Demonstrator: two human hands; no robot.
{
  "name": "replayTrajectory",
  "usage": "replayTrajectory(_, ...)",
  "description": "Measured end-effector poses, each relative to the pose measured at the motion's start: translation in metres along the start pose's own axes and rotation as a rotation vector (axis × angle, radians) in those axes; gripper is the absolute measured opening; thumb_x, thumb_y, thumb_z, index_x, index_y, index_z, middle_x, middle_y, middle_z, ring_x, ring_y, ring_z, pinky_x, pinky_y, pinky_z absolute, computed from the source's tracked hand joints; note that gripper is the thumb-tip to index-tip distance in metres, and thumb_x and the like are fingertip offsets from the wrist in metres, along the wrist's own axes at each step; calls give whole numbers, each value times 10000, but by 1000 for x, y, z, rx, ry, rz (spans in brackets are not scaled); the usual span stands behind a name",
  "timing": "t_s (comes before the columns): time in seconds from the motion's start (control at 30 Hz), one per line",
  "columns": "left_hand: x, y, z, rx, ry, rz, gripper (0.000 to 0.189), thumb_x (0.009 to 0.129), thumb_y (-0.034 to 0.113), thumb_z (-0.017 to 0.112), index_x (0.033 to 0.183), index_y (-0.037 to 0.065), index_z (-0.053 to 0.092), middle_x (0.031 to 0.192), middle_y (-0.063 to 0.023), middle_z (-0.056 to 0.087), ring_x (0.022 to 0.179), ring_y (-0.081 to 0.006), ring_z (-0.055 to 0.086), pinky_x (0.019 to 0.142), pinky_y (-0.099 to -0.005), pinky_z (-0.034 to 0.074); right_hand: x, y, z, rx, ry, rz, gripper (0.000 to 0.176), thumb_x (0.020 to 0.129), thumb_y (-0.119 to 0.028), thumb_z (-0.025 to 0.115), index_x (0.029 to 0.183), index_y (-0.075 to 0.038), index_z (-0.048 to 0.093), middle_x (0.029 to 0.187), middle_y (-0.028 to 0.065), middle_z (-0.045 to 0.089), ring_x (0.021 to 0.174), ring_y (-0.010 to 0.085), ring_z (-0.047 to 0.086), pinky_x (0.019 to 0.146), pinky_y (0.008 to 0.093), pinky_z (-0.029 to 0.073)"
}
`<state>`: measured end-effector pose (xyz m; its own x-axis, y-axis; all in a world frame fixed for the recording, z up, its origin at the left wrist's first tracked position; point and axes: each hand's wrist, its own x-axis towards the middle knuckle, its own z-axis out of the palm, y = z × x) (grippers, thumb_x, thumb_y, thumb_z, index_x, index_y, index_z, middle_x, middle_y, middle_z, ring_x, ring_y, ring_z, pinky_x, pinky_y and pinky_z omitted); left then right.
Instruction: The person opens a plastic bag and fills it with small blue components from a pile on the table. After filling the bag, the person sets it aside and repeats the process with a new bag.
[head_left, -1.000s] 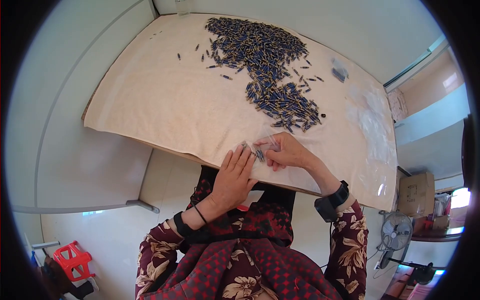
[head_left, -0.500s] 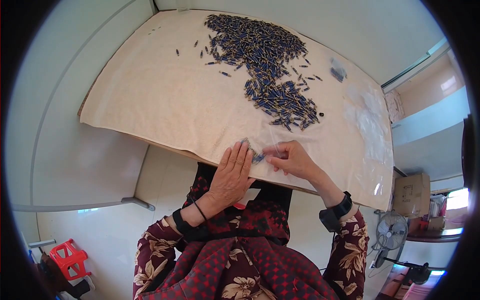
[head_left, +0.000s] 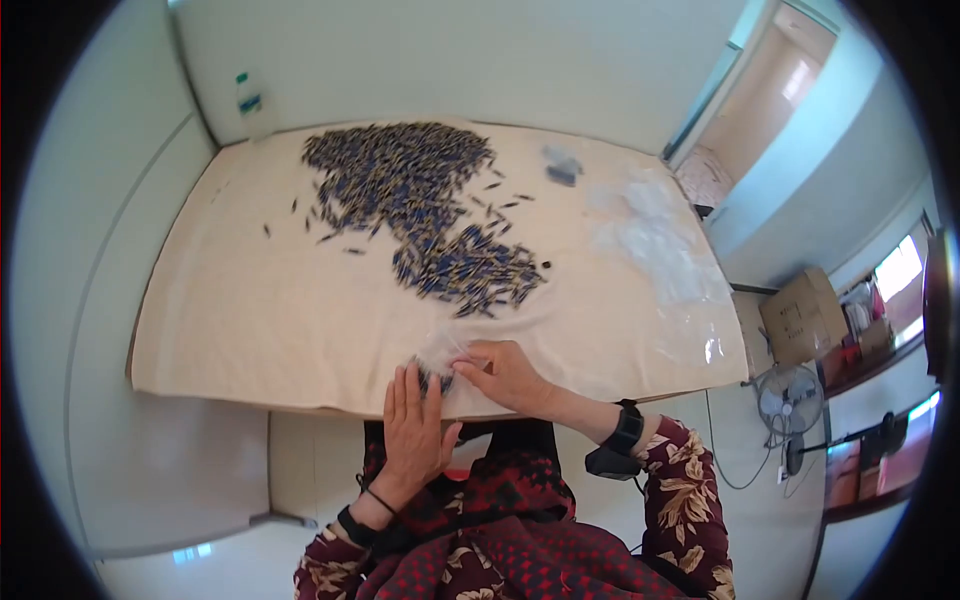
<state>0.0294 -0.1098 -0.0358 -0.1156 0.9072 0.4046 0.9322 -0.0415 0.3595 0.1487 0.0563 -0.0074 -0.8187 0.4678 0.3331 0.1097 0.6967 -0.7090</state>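
Observation:
At the table's front edge lies a clear plastic bag point(head_left: 441, 350) with small dark blue, metal-ended pieces showing inside it. My left hand point(head_left: 412, 430) rests flat over the bag's left side, fingers stretched forward. Thumb and fingers of my right hand point(head_left: 505, 377) pinch the bag's right edge. Beyond both hands spreads a big heap of loose blue pieces point(head_left: 400, 175) with brass-coloured ends, too small to name exactly. Its nearer lobe comes close to the bag without touching it.
A beige cloth point(head_left: 240, 330) covers the table. Flat clear bags point(head_left: 655, 250) lie on the right, and a small filled bag point(head_left: 562, 172) sits at the back. A bottle point(head_left: 248, 98) stands at the back left. A carton point(head_left: 803, 318) and fan point(head_left: 790, 400) are off to the right.
The view has tilted up and turned, so the table appears lower and more to the left. My hands stay at the bag, left flat and right pinching.

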Motion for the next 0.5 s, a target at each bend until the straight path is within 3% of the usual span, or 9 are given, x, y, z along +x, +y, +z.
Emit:
replayTrajectory(0.1, -2, -5, 2, -141, 102, -4, 690, 817, 230, 620, 1394, -22, 338, 1442, -320, 274, 1351, -474, 257, 1101, -545, 218, 5, -9, -6, 411, 5, 314, 167, 917, -79, 570, 1010, 7, 678, 878, 52, 678, 802, 94, 639, 735, 236, 529)
replayTrajectory(0.27, 6, -24, -14, -133, 199, -30, 621, 824, 187, 599, 1369, -12, 378, 1439, -305, 294, 1327, -463, 302, 1085, -546, 250, 21, -7, -37, 567, 120, 229, 136, 903, -20, 565, 1013, 16, 637, 895, 52, 678, 837, 115, 655, 750, 242, 534)
replayTrajectory(0.33, 16, -36, -19, -90, 214, -50, 549, 824, 170, 589, 1321, -7, 434, 1424, -283, 333, 1292, -455, 347, 1073, -538, 273, 32, 3, -63, 521, 137, 224, 162, 917, 37, 496, 1074, 15, 530, 1009, 110, 675, 930, 150, 666, 764, 260, 543)
replayTrajectory(0.5, 26, -58, -12, -86, 238, -133, 398, 813, 154, 582, 1178, 1, 544, 1346, -238, 448, 1207, -422, 443, 1046, -520, 322, 68, 59, -132, 412, 277, 227, 295, 897, 69, 449, 1181, -7, 433, 973, 174, 675, 861, 192, 686, 717, 273, 559)
